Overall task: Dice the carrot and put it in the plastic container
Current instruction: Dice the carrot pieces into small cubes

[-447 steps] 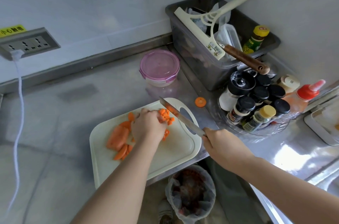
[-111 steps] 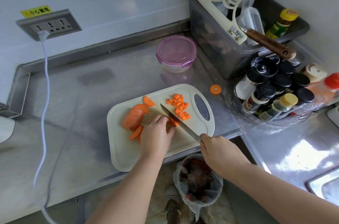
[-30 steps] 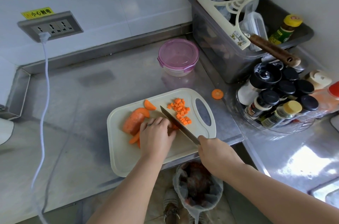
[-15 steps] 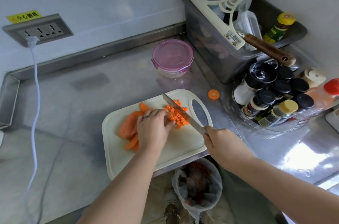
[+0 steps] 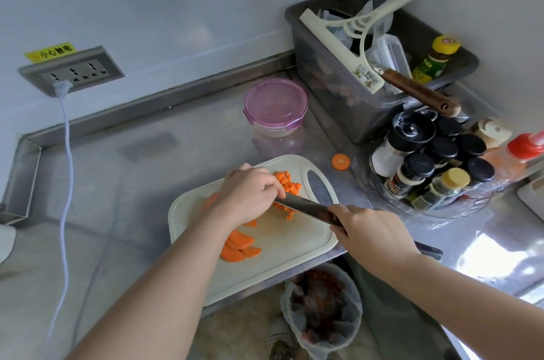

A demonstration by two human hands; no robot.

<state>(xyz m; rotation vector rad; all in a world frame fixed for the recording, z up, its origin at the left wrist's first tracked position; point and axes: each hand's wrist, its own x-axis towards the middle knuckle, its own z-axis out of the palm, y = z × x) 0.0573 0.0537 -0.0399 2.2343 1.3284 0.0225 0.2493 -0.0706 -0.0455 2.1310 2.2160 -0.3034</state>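
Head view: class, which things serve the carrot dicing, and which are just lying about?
In use: knife, cutting board, diced carrot, carrot slices, plastic container.
Lying about: spice jars, grey bin, squeegee, wall socket.

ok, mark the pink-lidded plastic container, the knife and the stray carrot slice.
pink-lidded round plastic container [image 5: 275, 103], head view, centre of lid.
steel kitchen knife [image 5: 306, 209], head view, middle of blade.
stray round orange carrot slice [image 5: 341, 161], head view, its centre.

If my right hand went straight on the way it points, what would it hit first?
Likely the left hand: the knife in the right hand aims at its fingers, though depth is unclear.
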